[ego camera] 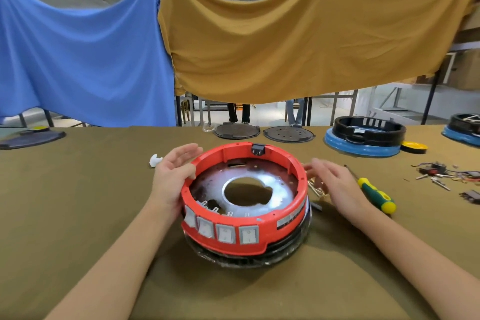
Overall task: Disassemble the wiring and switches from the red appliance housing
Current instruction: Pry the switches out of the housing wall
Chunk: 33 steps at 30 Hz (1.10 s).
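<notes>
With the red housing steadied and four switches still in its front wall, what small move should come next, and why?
Probably the right hand should pick up the green-and-yellow screwdriver lying just beside it. The left hand already braces the red housing at its rim, the right hand holds nothing, and the four grey rocker switches remain seated.

Red housing on olive-brown tablecloth

Red ring housing (pixel 285 218) with four grey switches (pixel 223 232), shiny silver plate (pixel 280 189) inside, black base beneath. Green-and-yellow screwdriver (pixel 376 196) toward right edge of olive-brown tablecloth (pixel 78 215). Black housing (pixel 370 128) on blue base, two dark discs (pixel 288 134) along far edge. Blue cloth (pixel 83 60) and mustard cloth (pixel 298 41) hanging behind.
</notes>
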{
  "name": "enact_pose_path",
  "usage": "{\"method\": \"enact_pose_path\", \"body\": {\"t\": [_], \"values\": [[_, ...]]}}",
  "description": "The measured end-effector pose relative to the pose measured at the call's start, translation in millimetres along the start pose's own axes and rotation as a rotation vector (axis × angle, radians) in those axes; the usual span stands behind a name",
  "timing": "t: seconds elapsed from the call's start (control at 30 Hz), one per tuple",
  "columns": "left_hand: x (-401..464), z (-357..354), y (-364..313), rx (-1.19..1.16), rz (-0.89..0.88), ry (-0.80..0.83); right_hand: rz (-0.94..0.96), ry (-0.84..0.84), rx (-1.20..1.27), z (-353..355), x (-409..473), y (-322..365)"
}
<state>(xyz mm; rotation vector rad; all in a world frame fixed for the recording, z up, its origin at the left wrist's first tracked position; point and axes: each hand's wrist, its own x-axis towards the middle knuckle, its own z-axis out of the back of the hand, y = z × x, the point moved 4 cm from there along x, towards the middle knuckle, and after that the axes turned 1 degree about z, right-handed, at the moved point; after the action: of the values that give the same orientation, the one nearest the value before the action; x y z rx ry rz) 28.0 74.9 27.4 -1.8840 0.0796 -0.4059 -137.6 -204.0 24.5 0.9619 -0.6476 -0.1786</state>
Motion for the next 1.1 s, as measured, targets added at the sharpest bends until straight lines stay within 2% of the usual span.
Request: {"method": "enact_pose_path", "body": {"t": [0.07,0.2,0.33,0.43,0.5,0.6,0.7,0.83,1.03,1.1], "values": [[-2,-2,0,0.013,-0.063,-0.051,-0.059,0.089,0.188,-7,-1,2],[-7,-4,0,0.059,-0.146,-0.073,-0.016,0.275,0.24,-21,-8,11],[-6,-7,-1,0.026,-0.1,0.059,0.031,0.225,0.359,-17,-10,17],[-7,-11,0,0.096,-0.029,0.161,0.044,0.145,0.406,-14,-10,19],[-8,-12,-1,0.11,-0.019,0.173,0.072,0.13,0.38,-14,-12,21],[-8,-11,-1,0.134,0.037,0.104,0.081,0.145,0.374,-14,-13,23],[-10,-11,3,0.189,0.186,0.079,0.076,0.182,0.32,-15,-14,24],[-12,-8,0,0.139,0.337,0.085,0.029,0.225,0.32,-17,-12,21],[-12,-7,-2,0.202,0.312,0.111,-0.018,0.259,0.2,-18,-5,16],[-14,-11,-3,0.244,0.312,0.192,-0.048,0.251,0.082,-19,3,20]]}}
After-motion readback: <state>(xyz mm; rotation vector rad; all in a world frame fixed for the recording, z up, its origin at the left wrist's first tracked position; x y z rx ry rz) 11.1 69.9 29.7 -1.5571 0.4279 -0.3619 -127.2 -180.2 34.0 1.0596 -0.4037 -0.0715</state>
